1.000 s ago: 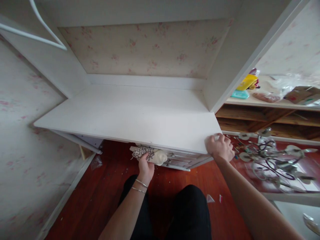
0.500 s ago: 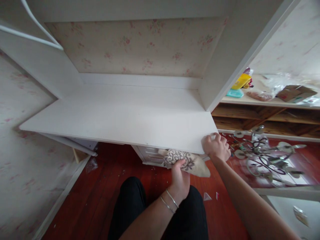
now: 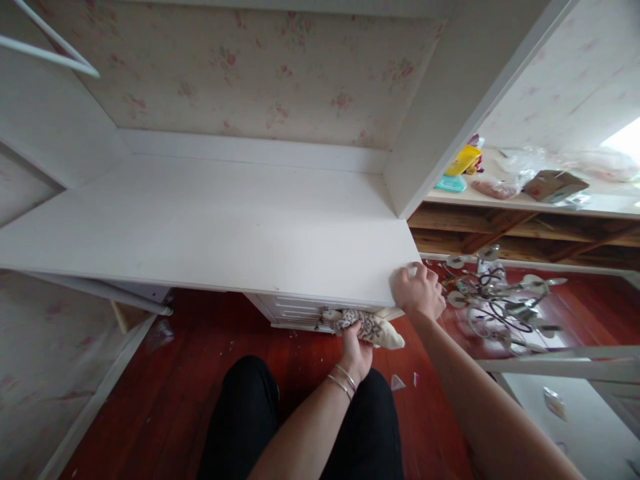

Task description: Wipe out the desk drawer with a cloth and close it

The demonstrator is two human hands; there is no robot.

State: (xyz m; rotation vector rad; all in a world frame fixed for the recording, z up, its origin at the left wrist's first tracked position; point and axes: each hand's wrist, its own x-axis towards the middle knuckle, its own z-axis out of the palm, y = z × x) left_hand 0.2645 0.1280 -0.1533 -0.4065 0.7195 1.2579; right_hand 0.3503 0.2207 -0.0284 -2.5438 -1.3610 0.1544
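My left hand (image 3: 356,348), with two thin bangles at the wrist, is closed around a bunched cream cloth (image 3: 373,328) with a dark floral pattern. The cloth is up against the slatted white cabinet front (image 3: 295,311) just under the desktop, near a small dark handle. On the near right corner of the white desk (image 3: 260,227) lies my right hand (image 3: 421,291), its fingers bent over the edge. The undersides of those fingers are hidden.
A metal chandelier (image 3: 505,300) lies on the red wooden floor (image 3: 195,373) to the right. Beyond it, a low wooden shelf (image 3: 540,230) carries a cardboard box (image 3: 555,185), plastic bags and a yellow packet (image 3: 464,160). A white surface (image 3: 530,413) stands at lower right.
My view has shifted, so the scene sits further left. My left hand and the cloth have moved slightly along the cabinet front, uncovering a handle. My right hand stays at the desk corner.
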